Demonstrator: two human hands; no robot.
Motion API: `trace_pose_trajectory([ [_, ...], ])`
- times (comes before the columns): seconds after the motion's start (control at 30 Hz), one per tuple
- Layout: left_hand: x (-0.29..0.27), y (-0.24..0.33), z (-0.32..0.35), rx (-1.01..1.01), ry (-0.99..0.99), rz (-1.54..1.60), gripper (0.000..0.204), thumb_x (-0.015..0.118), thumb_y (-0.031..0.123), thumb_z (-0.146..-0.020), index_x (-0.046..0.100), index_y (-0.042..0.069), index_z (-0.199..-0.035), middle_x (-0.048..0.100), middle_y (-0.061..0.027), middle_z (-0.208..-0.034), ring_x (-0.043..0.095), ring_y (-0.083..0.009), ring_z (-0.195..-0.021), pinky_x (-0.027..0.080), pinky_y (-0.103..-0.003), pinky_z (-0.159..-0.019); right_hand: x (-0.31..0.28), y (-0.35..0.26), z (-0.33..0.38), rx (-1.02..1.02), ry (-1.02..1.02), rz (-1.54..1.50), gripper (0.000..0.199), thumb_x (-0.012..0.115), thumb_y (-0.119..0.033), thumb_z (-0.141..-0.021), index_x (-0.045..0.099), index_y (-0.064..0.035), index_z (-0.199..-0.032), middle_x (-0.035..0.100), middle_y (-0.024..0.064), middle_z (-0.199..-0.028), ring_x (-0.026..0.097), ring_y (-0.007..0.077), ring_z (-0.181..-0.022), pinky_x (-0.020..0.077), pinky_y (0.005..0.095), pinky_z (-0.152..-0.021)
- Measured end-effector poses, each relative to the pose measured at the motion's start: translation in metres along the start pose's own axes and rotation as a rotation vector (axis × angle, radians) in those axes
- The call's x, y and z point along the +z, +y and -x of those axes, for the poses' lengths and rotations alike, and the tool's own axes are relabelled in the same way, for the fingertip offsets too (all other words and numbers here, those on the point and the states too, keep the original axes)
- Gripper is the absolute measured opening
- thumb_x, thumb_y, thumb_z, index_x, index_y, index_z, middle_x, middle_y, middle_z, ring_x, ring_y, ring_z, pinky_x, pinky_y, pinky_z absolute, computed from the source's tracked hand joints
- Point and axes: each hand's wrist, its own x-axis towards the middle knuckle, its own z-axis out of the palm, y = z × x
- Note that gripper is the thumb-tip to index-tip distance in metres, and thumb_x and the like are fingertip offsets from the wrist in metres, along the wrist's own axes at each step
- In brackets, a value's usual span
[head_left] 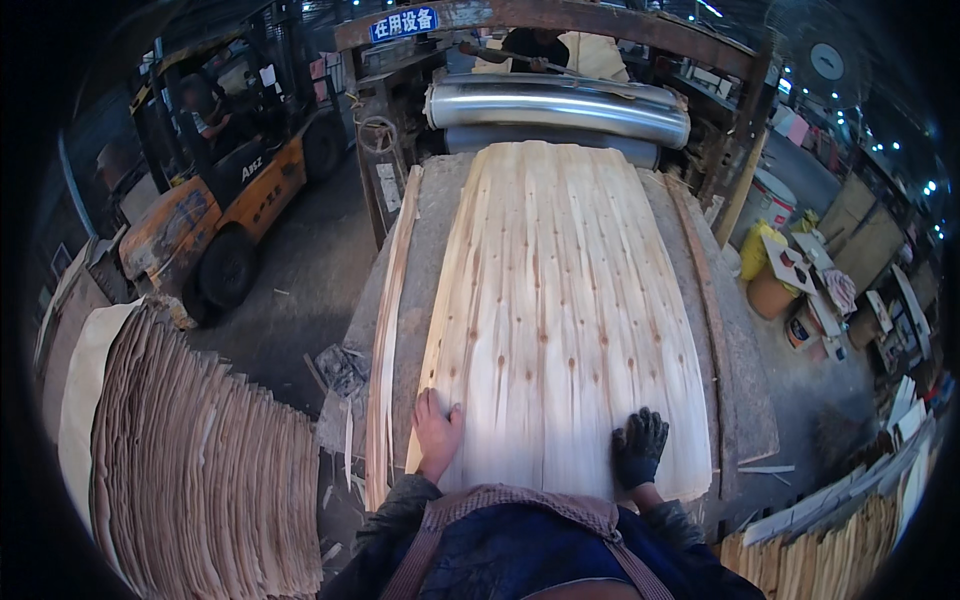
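Worktop (425, 250), grey and rough, bearing a pale, knotted veneer sheet (560, 290) that extends from its near edge toward metal rollers (560, 105) at the far edge; whether single or layered cannot be told, but it is probably light for its breadth, apt to split along the grain, and best held at both long sides. The bare left hand (437, 430) lies flat at the sheet's left side; the gloved right hand (640, 447), loosely spread, rests inside the right side, neither grasping anything.
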Motion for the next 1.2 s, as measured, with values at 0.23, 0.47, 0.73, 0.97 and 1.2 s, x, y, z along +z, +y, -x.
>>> trace_pose_trajectory([
  [0.23,-0.0009,0.0021,0.0000,-0.005,0.002,0.023,0.058,0.059,0.024,-0.077,0.041,-0.006,-0.123,0.042,-0.0210,-0.126,0.038,-0.0362,-0.118,0.027,-0.048,-0.099,0.0020,0.0020,0.0007,-0.019,0.002,0.015,0.041,0.054,-0.029,-0.085,0.048,-0.0058,-0.118,0.040,0.0184,-0.132,0.032,0.0370,-0.125,0.0160,0.0534,-0.106],
  [0.47,-0.0007,0.0009,-0.0005,0.003,0.018,0.000,0.057,0.060,0.024,-0.077,0.041,-0.004,-0.123,0.043,-0.0206,-0.125,0.040,-0.0365,-0.116,0.031,-0.046,-0.097,-0.0009,-0.0006,0.0010,0.004,-0.036,0.013,0.044,0.052,-0.031,-0.086,0.046,-0.0051,-0.121,0.039,0.0179,-0.134,0.030,0.0363,-0.127,0.0144,0.0521,-0.107],
  [0.73,0.0009,-0.0001,-0.0008,-0.013,0.001,0.041,0.057,0.059,0.024,-0.077,0.040,-0.005,-0.123,0.043,-0.0209,-0.125,0.037,-0.0353,-0.119,0.027,-0.047,-0.099,0.0015,0.0005,0.0019,0.002,-0.042,0.033,0.043,0.049,-0.032,-0.088,0.045,-0.0056,-0.122,0.037,0.0181,-0.135,0.028,0.0354,-0.129,0.0119,0.0513,-0.108],
  [0.97,0.0009,-0.0001,-0.0015,-0.031,-0.017,0.022,0.057,0.060,0.026,-0.077,0.042,-0.004,-0.121,0.043,-0.0207,-0.125,0.038,-0.0344,-0.119,0.028,-0.047,-0.098,0.0041,0.0033,0.0016,0.019,-0.085,0.045,0.045,0.050,-0.033,-0.087,0.045,-0.0058,-0.122,0.037,0.0180,-0.135,0.028,0.0355,-0.129,0.0119,0.0511,-0.108],
  [1.2,0.0034,-0.0007,-0.0026,-0.020,0.009,0.007,0.057,0.061,0.026,-0.075,0.043,-0.004,-0.121,0.044,-0.0200,-0.124,0.040,-0.0340,-0.118,0.029,-0.047,-0.098,0.0032,0.0008,0.0011,0.007,-0.009,0.018,0.042,0.052,-0.031,-0.085,0.047,-0.0053,-0.119,0.040,0.0178,-0.132,0.031,0.0363,-0.126,0.0155,0.0518,-0.107],
])
